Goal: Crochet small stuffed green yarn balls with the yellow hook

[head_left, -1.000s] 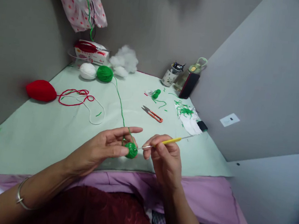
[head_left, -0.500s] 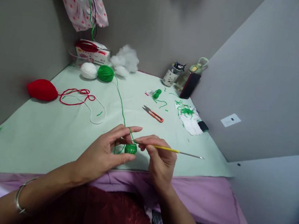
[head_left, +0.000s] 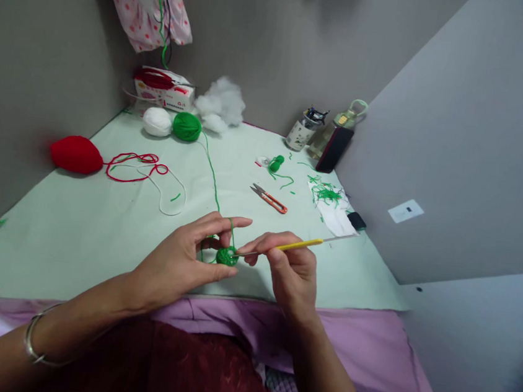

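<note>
My left hand (head_left: 187, 260) pinches a small round green crochet piece (head_left: 227, 256) between thumb and fingers, with the forefinger stretched out and green yarn looped over it. That strand (head_left: 212, 175) runs back across the table to a green yarn ball (head_left: 187, 126). My right hand (head_left: 289, 267) is closed on a yellow-handled crochet hook (head_left: 296, 245), whose metal tip points left into the green piece. Both hands hover just above the near edge of the pale green table (head_left: 74, 239).
A red yarn ball (head_left: 75, 154) with loose red and white strands lies at left. A white yarn ball (head_left: 157, 121), stuffing (head_left: 222, 101) and a box (head_left: 163, 89) sit at the back. Orange snips (head_left: 269, 199), green scraps on paper (head_left: 329, 198), a jar (head_left: 302, 130) and a bottle (head_left: 335, 138) lie at right.
The hook's handle swung down flat to the right half a second ago and has tilted up again. The green piece stays pinched in my left hand, shifted slightly up and left.
</note>
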Demonstrator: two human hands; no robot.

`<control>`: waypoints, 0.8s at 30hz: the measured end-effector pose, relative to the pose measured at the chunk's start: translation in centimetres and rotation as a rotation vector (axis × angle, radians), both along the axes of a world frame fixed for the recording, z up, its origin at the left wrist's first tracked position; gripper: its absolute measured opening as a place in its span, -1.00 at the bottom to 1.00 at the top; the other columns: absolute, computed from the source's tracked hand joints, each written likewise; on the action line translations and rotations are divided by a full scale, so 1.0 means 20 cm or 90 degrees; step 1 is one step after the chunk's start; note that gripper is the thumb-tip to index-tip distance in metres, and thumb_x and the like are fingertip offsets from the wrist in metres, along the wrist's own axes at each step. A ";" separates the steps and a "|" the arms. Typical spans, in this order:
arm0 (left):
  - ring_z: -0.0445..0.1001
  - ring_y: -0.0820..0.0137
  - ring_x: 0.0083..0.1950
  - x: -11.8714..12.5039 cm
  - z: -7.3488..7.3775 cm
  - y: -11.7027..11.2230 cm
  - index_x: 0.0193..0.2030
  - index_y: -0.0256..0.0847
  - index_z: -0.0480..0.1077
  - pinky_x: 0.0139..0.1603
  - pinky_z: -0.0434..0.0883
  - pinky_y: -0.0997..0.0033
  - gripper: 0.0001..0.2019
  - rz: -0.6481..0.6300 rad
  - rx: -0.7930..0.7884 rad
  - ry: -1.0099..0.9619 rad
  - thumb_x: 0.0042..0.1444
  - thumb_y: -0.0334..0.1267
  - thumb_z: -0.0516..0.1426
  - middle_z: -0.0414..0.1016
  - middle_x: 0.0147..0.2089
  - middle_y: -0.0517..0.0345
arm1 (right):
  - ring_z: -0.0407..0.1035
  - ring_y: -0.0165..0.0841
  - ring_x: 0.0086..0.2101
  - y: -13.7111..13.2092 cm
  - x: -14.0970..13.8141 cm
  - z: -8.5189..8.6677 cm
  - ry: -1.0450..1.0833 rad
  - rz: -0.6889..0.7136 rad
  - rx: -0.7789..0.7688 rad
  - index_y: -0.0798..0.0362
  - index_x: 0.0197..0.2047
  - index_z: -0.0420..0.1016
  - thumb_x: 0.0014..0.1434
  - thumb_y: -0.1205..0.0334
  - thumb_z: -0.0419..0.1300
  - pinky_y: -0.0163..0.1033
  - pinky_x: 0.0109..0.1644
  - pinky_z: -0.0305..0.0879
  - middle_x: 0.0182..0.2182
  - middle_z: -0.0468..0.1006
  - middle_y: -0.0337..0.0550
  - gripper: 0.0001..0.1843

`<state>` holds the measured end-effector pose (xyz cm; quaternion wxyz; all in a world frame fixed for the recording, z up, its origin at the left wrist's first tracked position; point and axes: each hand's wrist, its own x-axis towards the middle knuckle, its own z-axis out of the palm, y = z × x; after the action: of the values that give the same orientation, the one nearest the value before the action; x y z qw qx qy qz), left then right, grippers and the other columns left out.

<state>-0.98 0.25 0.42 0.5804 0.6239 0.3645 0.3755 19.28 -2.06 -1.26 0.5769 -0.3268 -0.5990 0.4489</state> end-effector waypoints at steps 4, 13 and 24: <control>0.39 0.35 -0.15 0.00 0.00 0.00 0.23 0.05 0.55 0.06 0.42 0.24 -0.43 0.013 0.023 0.016 0.04 -0.31 0.40 0.34 -0.22 0.23 | 0.58 -0.35 -0.27 -0.02 0.02 0.05 -0.103 -0.005 0.054 -0.05 -0.09 0.64 0.40 0.23 0.19 -0.15 -0.14 0.55 -0.22 0.73 -0.15 -0.83; 0.39 0.35 -0.16 0.01 0.00 0.00 0.19 0.05 0.58 0.05 0.38 0.23 -0.50 0.032 0.066 0.055 0.07 -0.34 0.36 0.34 -0.23 0.24 | 0.61 -0.32 -0.13 -0.04 0.02 0.07 -0.283 -0.019 0.190 -0.04 -0.01 0.58 0.40 0.38 0.16 -0.10 -0.04 0.58 -0.16 0.71 -0.12 -0.78; 0.47 0.36 -0.08 0.08 0.00 -0.06 0.23 -0.05 0.52 0.07 0.49 0.31 -0.49 0.124 0.009 -0.058 0.10 -0.26 0.36 0.48 -0.11 0.17 | 0.61 -0.23 -0.02 -0.10 0.00 -0.04 -0.483 -0.253 0.495 -0.05 0.17 0.51 0.31 0.47 0.21 -0.15 -0.08 0.64 0.00 0.69 0.01 -0.59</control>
<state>0.59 -1.00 0.50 0.5524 0.5719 0.3940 0.4609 19.31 -3.99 -1.97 0.4730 -0.3352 -0.8118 -0.0697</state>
